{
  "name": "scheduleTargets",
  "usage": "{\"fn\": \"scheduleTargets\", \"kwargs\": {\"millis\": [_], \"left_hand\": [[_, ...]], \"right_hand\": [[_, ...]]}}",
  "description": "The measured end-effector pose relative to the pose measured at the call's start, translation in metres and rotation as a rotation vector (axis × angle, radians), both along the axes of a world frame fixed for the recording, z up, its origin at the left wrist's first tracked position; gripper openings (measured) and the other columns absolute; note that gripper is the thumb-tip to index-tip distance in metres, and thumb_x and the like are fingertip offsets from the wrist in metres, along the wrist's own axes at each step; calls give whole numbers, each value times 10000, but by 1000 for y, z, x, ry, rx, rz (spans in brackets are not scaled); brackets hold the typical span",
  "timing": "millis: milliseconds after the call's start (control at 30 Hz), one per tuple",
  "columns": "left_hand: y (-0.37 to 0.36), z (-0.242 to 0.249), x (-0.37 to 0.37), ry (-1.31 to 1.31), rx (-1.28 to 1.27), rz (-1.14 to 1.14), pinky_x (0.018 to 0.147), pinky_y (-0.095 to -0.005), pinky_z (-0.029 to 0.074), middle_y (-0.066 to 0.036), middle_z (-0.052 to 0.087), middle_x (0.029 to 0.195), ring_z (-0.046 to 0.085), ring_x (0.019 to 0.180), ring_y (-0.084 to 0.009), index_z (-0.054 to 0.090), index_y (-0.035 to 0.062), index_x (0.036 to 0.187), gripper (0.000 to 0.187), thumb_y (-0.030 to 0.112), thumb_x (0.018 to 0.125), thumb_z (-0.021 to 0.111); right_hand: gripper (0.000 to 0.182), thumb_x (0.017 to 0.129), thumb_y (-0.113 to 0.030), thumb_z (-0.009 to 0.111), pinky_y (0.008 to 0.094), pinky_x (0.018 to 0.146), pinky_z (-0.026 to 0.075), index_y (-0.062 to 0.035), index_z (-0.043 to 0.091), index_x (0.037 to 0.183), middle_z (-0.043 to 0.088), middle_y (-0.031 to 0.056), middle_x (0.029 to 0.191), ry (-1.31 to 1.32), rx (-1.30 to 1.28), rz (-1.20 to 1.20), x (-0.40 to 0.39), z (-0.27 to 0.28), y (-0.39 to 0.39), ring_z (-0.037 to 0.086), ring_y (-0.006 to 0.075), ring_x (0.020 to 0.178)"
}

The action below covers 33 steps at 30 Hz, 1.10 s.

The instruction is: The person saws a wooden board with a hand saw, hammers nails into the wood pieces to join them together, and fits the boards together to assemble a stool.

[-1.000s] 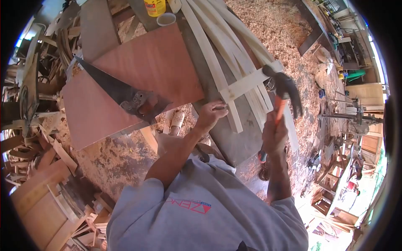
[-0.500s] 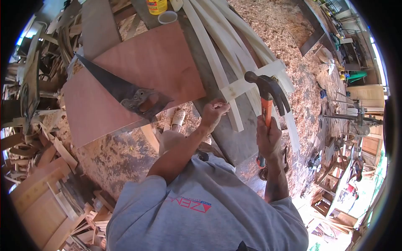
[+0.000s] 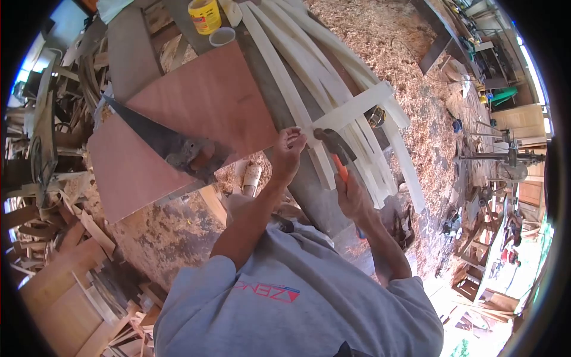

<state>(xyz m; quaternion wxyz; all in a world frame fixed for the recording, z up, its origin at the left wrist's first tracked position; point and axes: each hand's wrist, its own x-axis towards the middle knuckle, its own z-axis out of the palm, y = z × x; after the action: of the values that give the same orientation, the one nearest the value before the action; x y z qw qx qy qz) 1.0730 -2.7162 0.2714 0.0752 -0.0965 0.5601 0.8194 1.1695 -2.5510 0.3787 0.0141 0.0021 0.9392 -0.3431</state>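
Observation:
My right hand [image 3: 352,195] is wrapped round the orange handle of a claw hammer [image 3: 336,146], whose head is at the left end of a short pale cross strip [image 3: 354,107]. This strip lies across several long pale wooden strips [image 3: 285,89]. Beside the hammer head, at the same end, my left hand [image 3: 289,149] has its fingers curled together; what they hold, if anything, is too small to make out. A handsaw [image 3: 154,134] rests on a reddish plywood sheet [image 3: 202,95] to the left.
A yellow container [image 3: 204,16] and a white round lid or cup [image 3: 222,37] stand at the top of the bench. A tape measure [image 3: 376,116] sits among the strips. Wood scraps [image 3: 77,214] are piled at left; shavings [image 3: 410,89] cover the floor.
The hammer has come down and left, from above the strips to the cross strip's left end. My left hand has shifted slightly left and up, and the whole view has moved a little.

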Motion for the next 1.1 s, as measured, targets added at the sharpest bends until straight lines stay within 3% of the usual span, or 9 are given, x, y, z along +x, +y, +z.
{"fn": "scheduleTargets", "kwargs": {"millis": [33,200,333,400,567,667,767,967,1100], "left_hand": [[3,0,-9,-20,11,11,890,-327,472,-163,565,1122,547,1074,-226,536,-28,1149,384,209,877,667],[-4,5,-11,0,-89,6,880,-323,458,-128,570,1108,549,1050,-201,584,1,1080,309,204,866,676],[-4,-4,-9,7,-75,5,884,-332,451,-111,573,1108,551,1043,-195,604,15,1054,290,208,853,687],[-5,-5,-12,33,-92,8,893,-310,443,-99,596,1085,554,1037,-178,596,16,1074,291,194,862,686],[-10,-3,-7,26,-137,-31,905,-291,440,-99,609,1088,560,1032,-171,574,0,1111,326,184,868,688],[-20,3,-9,-5,-99,-88,919,-302,442,-108,598,1128,561,1049,-181,561,-9,1130,357,177,857,697],[-57,32,6,-27,-55,17,869,-322,473,-122,582,1106,586,1015,-205,572,-15,1057,337,188,834,721],[-188,53,21,77,-260,321,812,-319,491,-98,655,899,613,810,-160,591,-22,880,160,128,905,641],[-270,55,36,63,-345,530,751,-304,480,-94,644,777,594,759,-144,598,-7,745,389,299,975,533]], "right_hand": [[245,972,-236,503,532,614,441,-25,491,1096,596,244,725,-190,-16,-31,-9,-5,6,574,508,698],[209,965,-192,505,501,612,467,-11,519,1067,615,284,784,-183,-80,-131,-7,55,-4,611,485,763],[203,959,-180,517,511,588,454,21,510,985,602,304,774,342,-191,-98,-4,22,-2,602,490,742],[241,965,-206,519,521,587,435,32,506,927,585,310,757,-185,50,-42,-8,-4,-3,582,500,719],[311,981,-271,492,518,536,403,30,494,904,558,301,701,-97,56,-169,-5,1,0,557,500,644],[330,981,-299,495,431,438,401,18,510,890,553,221,602,-87,-103,-225,-21,30,4,561,372,477],[285,963,-295,538,243,351,368,-28,534,863,476,11,522,-395,-662,-281,-49,71,-7,463,94,364],[240,908,-238,616,260,374,388,-33,538,810,481,25,529,-619,-914,-97,-132,72,-62,477,121,383],[281,873,-251,661,269,395,399,-101,502,697,452,-5,529,-673,-826,43,-210,46,-124,464,103,411]]}}
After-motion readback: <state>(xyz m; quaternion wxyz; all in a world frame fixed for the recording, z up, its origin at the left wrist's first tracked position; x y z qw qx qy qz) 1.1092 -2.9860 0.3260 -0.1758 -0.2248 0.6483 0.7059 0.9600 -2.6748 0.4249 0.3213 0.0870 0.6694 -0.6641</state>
